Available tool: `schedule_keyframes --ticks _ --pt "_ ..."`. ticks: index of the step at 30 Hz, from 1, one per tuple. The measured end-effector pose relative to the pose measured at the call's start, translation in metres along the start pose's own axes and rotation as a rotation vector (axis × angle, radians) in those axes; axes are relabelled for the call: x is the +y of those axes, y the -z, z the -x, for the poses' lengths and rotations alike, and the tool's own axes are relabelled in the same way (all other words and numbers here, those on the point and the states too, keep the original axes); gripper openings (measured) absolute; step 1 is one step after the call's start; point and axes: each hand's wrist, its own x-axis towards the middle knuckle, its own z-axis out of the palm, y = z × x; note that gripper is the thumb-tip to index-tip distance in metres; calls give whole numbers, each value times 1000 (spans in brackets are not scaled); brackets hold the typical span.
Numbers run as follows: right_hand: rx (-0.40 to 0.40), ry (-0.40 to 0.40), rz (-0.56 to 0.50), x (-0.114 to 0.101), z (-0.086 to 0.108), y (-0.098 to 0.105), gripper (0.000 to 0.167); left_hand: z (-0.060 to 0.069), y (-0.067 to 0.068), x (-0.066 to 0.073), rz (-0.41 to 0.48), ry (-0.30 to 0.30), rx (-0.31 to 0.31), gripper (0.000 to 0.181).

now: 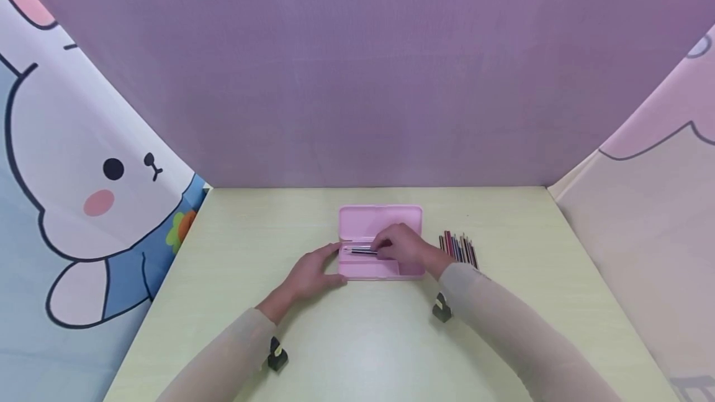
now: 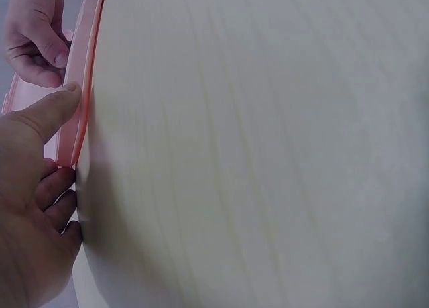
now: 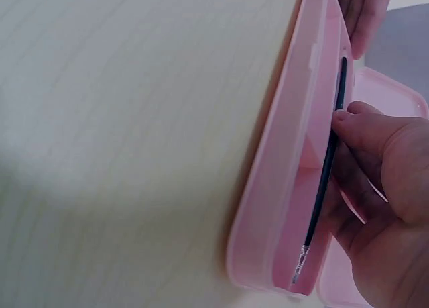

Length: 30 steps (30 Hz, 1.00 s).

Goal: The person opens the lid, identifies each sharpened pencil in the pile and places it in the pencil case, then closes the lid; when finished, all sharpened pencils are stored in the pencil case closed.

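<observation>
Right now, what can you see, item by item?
Table: one, pale yellow, in the middle
Pencil case: one, pink, open on the table
Held pencil: one, black, at the pencil case
Loose pencils: several, mixed colours, right of the case
Backdrop: one, purple, behind the table
Cartoon panel: one, blue-white, left
Pale panel: one, pink-cream, right
Small devices: two, black, table's near half
Sleeves: two, beige, lower left and right
Left hand: one, touching the case
Right hand: one, pinching the held pencil

I log, by remote view, the pencil case [image 1: 365, 269] on the table [image 1: 357, 340], midway between left and right edges, its lid [image 1: 360, 221] towards the far edge, its tray [image 3: 268, 194] before that. The pencil group [image 1: 462, 250] lies beside it, towards the right edge. One pencil [image 3: 323, 180] runs lengthwise along the tray
</observation>
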Motion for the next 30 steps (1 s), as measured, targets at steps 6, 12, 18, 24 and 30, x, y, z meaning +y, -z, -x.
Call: schedule_keyframes --ticks 6,12,18,24,30 --pt "33 20 86 -1 0 -5 13 0 1 2 7 12 3 89" --pt "73 2 151 -1 -1 -9 13 -2 -3 0 12 2 15 89" --pt "78 -13 87 3 3 -6 15 -2 -3 0 9 0 22 89" --pt "94 28 27 9 14 3 15 1 -3 -1 12 -13 18 88" --pt "137 52 -83 15 36 17 19 3 -2 -3 7 -15 17 88"
